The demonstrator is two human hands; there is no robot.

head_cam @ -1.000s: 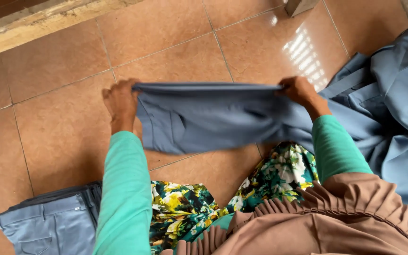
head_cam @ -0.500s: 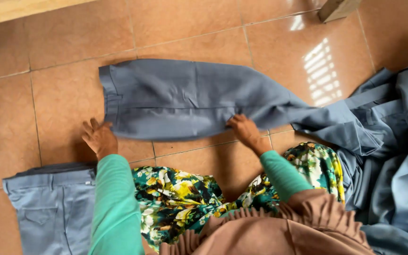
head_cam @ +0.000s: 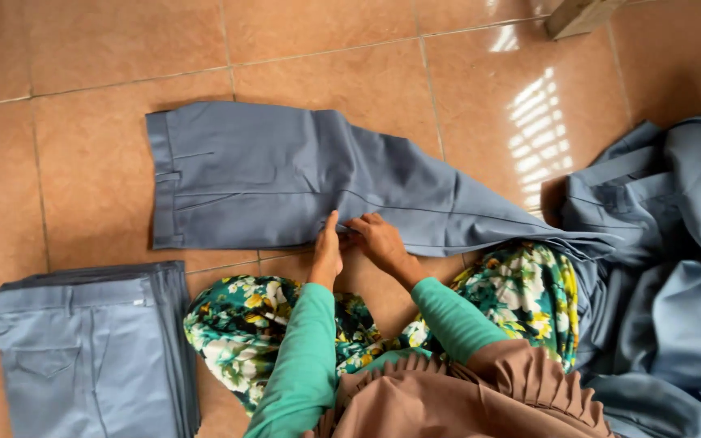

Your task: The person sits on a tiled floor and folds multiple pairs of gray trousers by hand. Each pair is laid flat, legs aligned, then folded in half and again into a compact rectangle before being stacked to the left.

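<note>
A pair of grey-blue trousers lies flat on the tiled floor, waistband to the left, legs running right. My left hand and my right hand meet at the trousers' near edge around the crotch, both pinching the fabric there. Both arms wear green sleeves. My knees, in a green floral skirt, frame the hands from below.
A stack of folded grey-blue trousers sits at the lower left. A loose heap of the same garments fills the right side. A wooden block is at the top right. Orange floor tiles surround everything.
The trousers, held up between both hands a second ago, now lie spread on the floor. Both hands have come together at the near middle edge.
</note>
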